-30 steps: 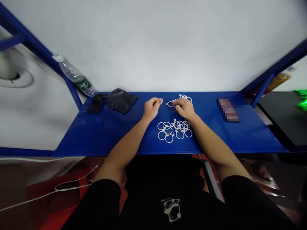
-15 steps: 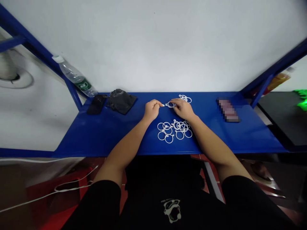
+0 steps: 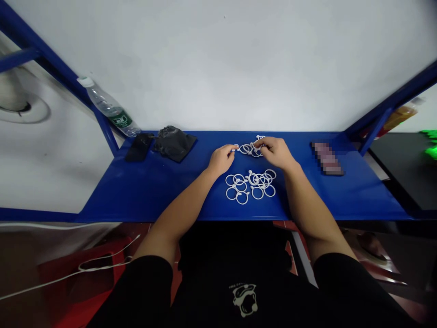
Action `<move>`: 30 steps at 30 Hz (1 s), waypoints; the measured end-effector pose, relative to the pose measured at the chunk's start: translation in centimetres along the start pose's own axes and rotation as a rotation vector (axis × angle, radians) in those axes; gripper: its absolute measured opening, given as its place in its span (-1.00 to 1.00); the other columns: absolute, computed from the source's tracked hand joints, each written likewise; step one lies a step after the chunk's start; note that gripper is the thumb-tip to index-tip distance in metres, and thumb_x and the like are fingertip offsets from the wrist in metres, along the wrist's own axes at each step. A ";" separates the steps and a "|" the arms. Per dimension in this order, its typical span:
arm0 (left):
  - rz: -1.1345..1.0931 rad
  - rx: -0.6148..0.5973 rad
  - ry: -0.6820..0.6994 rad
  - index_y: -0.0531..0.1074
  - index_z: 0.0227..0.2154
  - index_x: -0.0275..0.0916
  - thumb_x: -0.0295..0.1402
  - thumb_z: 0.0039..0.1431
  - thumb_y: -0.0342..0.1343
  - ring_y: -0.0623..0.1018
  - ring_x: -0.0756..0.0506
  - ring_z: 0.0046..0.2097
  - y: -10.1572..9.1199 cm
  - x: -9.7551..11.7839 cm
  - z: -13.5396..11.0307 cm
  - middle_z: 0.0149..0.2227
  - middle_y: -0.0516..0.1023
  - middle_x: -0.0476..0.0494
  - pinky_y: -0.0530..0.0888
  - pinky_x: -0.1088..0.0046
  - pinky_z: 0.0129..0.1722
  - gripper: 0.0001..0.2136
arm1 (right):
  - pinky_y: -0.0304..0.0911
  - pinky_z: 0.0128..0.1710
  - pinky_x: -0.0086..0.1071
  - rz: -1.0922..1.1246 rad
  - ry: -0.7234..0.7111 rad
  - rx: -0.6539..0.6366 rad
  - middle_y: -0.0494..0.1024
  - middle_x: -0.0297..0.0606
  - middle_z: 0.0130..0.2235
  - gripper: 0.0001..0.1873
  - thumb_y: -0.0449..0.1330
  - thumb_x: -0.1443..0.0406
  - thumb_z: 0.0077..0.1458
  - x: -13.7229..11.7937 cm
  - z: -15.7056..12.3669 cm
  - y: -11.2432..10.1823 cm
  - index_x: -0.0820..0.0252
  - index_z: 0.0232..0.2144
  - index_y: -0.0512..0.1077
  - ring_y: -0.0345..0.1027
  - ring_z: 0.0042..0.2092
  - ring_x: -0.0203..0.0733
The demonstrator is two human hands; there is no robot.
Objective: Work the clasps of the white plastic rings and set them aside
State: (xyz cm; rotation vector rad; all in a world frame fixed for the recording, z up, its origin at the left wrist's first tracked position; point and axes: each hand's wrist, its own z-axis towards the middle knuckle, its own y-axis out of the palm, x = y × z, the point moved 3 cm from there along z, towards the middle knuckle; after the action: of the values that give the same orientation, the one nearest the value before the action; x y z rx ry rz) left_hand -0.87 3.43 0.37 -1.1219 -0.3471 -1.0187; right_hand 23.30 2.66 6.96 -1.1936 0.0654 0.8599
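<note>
Watching both hands on the blue bench (image 3: 164,196), I'm taking the near cluster of white rings (image 3: 261,181) as my landmark: small tabbed hoops, overlapping in two clumps side by side, close to the front edge. Just beyond it, toward the wall (image 3: 218,73), lies the far group of rings (image 3: 251,149), and that's where all the action is! My left hand (image 3: 221,160) is beyond the near cluster and off to its left, index finger and thumb pointing in at the far group. A white bit shows right at those fingertips, too small for me to call; whether that grip is clamped on a ring, I cannot tell. Opposite, my right hand (image 3: 276,152) sits beyond the near cluster and toward its right, fingers bent down onto the far group. Fingertips look to be on the rings, thumb a little off from the index, yet I can't tell if that grip has a hoop pinched or merely pressed. Well left of the near cluster, a black pouch (image 3: 173,143) lies crumpled, a dark slab (image 3: 139,146) just beside it, then a clear bottle (image 3: 109,107) with a green label. Well right of the cluster: a phone-like block (image 3: 327,158), its face pixelated pink.
</note>
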 end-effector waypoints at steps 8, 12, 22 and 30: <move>-0.061 -0.089 -0.018 0.65 0.14 -0.11 -0.65 0.32 0.16 0.67 -0.22 0.24 0.6 -0.9 0.2 0.39 0.51 -0.22 0.57 0.11 0.34 -0.56 | 0.42 -0.29 -0.28 0.209 0.116 -0.589 0.75 -0.30 -0.22 -0.65 0.45 0.21 0.04 0.2 -1.0 1.6 0.02 -0.08 0.73 0.55 -0.33 -0.18; -0.079 0.004 -0.054 0.65 0.11 -0.15 -0.66 0.33 0.12 0.71 -0.17 0.15 0.1 -0.9 0.2 0.30 0.60 -0.24 0.61 0.17 0.25 -0.58 | 0.38 -0.32 -0.31 0.247 0.117 -0.671 0.75 -0.32 -0.26 -0.71 0.45 0.21 0.05 0.0 -1.1 2.3 0.03 -0.13 0.75 0.55 -0.35 -0.20; -0.010 -0.010 -0.024 0.70 -0.08 -0.19 -0.52 0.37 0.23 0.73 -0.15 -0.02 0.2 0.2 -0.1 -0.04 0.76 -0.22 0.61 0.28 0.08 -0.81 | 0.41 -0.30 -0.31 0.281 0.106 -0.658 0.76 -0.32 -0.27 -0.72 0.37 0.29 0.03 0.0 -1.1 3.3 0.04 -0.17 0.74 0.59 -0.31 -0.18; -0.045 -0.193 0.073 0.70 -0.05 -0.18 -0.35 0.43 0.20 0.72 -0.12 -0.14 0.0 1.7 -0.5 -0.07 0.77 -0.19 0.60 0.31 -0.05 -0.81 | 0.35 -0.29 -0.30 0.275 0.071 -0.548 0.70 -0.35 -0.33 -0.75 0.27 0.34 0.05 -0.4 -0.7 3.9 0.08 -0.23 0.69 0.50 -0.36 -0.23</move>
State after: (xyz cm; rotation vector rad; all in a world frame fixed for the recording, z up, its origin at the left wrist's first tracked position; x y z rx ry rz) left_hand -0.03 2.13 1.33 -1.2509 -0.2195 -1.1489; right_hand 20.92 2.21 3.82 -1.7574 0.0536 1.1164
